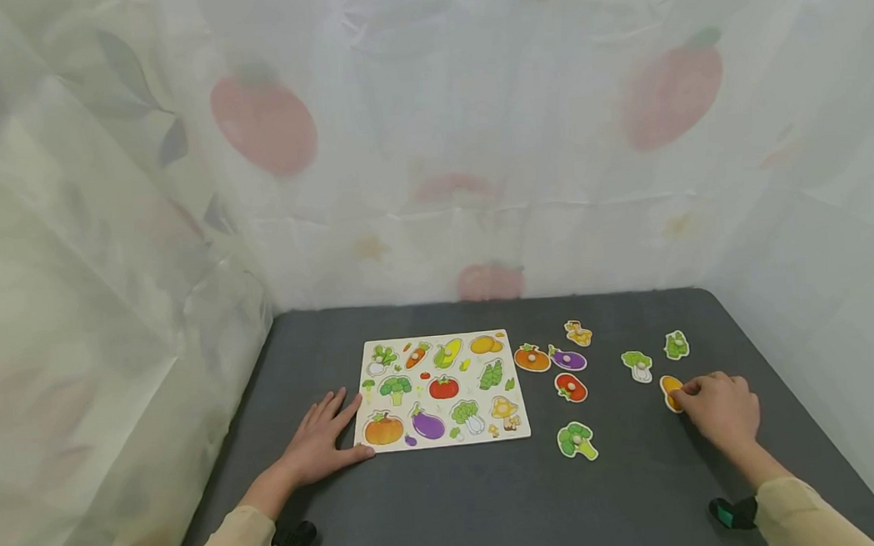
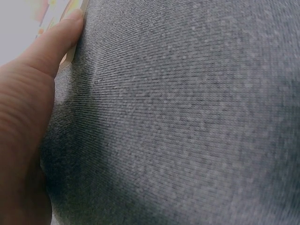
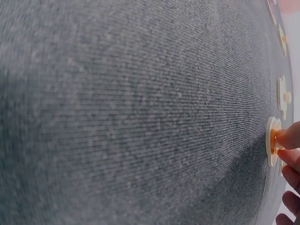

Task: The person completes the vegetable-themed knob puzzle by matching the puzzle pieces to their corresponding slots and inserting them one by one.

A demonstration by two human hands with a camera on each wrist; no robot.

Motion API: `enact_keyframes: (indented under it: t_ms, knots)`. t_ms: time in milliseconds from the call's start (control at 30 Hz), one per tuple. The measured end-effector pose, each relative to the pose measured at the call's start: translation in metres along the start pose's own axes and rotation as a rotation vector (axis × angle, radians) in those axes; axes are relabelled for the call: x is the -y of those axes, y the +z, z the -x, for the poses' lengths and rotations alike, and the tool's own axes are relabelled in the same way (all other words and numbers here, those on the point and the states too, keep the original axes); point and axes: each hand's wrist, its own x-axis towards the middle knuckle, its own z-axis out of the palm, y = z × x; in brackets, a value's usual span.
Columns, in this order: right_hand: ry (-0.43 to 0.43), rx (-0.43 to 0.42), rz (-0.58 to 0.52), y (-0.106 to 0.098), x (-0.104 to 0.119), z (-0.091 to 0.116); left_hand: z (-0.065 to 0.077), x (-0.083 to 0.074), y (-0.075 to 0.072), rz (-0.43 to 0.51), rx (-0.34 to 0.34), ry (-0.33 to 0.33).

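A white vegetable puzzle board [image 1: 407, 392] lies on the dark table, with printed pictures across it. My left hand [image 1: 320, 447] is spread flat at its left edge, fingertips along the side and thumb on the near left corner. In the left wrist view, the thumb [image 2: 61, 37] rests against the board's edge. Far to the right, my right hand [image 1: 723, 410] pinches an oval orange-yellow puzzle piece [image 1: 669, 392] between thumb and fingers. The right wrist view shows this piece [image 3: 270, 140] tilted close over the cloth, its knob hidden by the fingertips.
Between board and right hand lie loose knobbed pieces: a pumpkin [image 1: 532, 358], an eggplant [image 1: 572, 360], a tomato [image 1: 573, 389], a broccoli [image 1: 570, 440], a mushroom [image 1: 579, 335], a leafy cabbage [image 1: 638, 362] and a green piece [image 1: 677, 345]. A printed curtain [image 1: 405, 250] hangs behind the table.
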Motion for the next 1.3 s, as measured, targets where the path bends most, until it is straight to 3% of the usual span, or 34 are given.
enact_keyframes:
  t_ms: [267,533,1067,1300]
  knots:
    - [-0.081,-0.093,-0.020,-0.002,0.011,-0.008,0.000,-0.002,-0.001,-0.005,0.003,-0.004]
    - [-0.203,-0.149,-0.078,0.003,0.044,-0.032,0.000,0.001,0.000,0.003,0.002,-0.003]
    - [-0.406,-0.035,-0.157,0.051,0.159,-0.076,0.001,-0.002,0.000,0.010,0.014,-0.016]
    - [-0.466,0.007,-0.162,0.068,0.198,-0.088,0.002,-0.004,-0.001,0.012,0.004,-0.012]
